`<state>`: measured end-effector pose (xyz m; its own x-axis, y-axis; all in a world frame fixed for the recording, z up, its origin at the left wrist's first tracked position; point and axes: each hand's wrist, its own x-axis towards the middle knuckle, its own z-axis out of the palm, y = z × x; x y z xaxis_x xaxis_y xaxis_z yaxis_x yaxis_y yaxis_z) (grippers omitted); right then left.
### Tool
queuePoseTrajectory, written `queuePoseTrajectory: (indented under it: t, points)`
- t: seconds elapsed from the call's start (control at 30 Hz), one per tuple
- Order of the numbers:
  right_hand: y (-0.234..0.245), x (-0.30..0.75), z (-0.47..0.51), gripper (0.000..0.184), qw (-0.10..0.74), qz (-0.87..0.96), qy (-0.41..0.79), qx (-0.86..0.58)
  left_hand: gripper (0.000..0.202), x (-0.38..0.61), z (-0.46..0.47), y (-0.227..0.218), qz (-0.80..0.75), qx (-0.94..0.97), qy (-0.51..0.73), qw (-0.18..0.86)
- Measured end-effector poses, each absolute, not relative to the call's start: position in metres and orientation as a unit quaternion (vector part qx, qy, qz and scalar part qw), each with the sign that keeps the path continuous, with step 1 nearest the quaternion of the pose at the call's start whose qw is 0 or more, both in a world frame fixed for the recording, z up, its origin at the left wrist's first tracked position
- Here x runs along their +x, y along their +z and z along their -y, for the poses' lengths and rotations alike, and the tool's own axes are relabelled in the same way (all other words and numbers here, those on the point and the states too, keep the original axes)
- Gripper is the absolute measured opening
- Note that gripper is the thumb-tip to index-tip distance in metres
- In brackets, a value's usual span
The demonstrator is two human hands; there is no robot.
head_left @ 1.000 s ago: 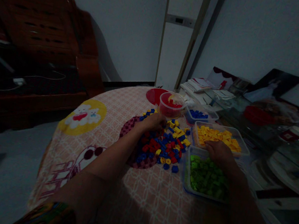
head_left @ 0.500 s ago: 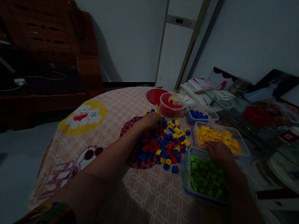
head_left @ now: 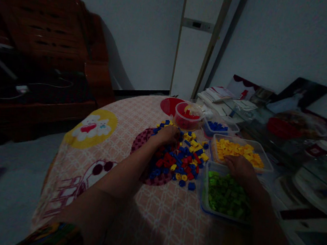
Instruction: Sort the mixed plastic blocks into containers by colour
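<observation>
Two hands: left hand (head_left: 168, 135) over mixed-colour plastic bricks (head_left: 184, 157), right hand (head_left: 239, 167) by a clear plastic yellow-brick box (head_left: 268, 156), apparently close for easy reach; whether fingers grip, I can't tell.

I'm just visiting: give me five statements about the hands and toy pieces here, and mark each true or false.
1. The left hand is at the pile. True.
2. The pile mixes red, blue and yellow pieces. True.
3. The right hand is at the blue box. False: the right hand is at the yellow box.
4. The green box is on the near side of the yellow box. True.
5. The round tub holds green pieces. False: the round tub shows red pieces.
</observation>
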<state>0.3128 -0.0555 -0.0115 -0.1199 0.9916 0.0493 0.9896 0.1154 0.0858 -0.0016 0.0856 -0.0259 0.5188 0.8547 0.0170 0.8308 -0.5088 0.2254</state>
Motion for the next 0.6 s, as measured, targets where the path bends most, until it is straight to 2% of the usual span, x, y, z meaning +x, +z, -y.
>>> queuePoseTrajectory:
  t: [0.07, 0.27, 0.43, 0.6]
  points:
    - [-0.015, 0.315, 0.055, 0.04, 0.004, -0.749, 0.05, 0.66, 0.024, -0.003, -0.086, -0.026, -0.491, 0.857, 0.101, 0.122]
    - [-0.019, 0.317, 0.054, 0.041, -0.012, -0.752, 0.058, 0.657, 0.008, -0.009, -0.089, -0.019, -0.496, 0.805, 0.24, 0.22]
    - [-0.016, 0.316, 0.053, 0.04, 0.007, -0.749, 0.05, 0.66, 0.011, -0.005, -0.092, -0.02, -0.498, 0.634, 0.443, 0.392]
    - [-0.016, 0.316, 0.053, 0.041, 0.008, -0.751, 0.059, 0.657, 0.022, 0.005, -0.099, -0.019, -0.408, 0.453, 0.592, 0.527]
